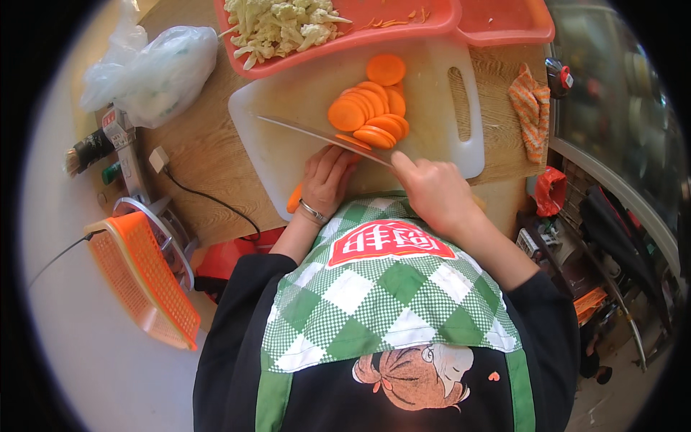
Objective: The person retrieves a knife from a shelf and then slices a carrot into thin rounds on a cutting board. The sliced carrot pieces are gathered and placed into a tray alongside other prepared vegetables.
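Observation:
My right hand [432, 189] grips the handle end of a kitchen knife [307, 129], whose long blade slants up to the left across a white plastic cutting board [259, 102]. Under my left hand [326, 181], fingers bent close behind the blade, is a carrot [294, 198]; its orange end shows left of my wrist and most of it is hidden. One carrot slice [353, 141] lies right against the far side of the blade. Beyond it, several round carrot slices [348, 112] overlap in a loose pile on the board.
A red plastic tray [378, 40] with cauliflower florets [286, 24] borders the board's far edge, beside a second red tray [507, 32]. On the wooden table [200, 156] are a plastic bag [167, 75], a plug with a black cord [159, 159], and an orange striped cloth [529, 113]. Orange baskets [156, 275] hang at left.

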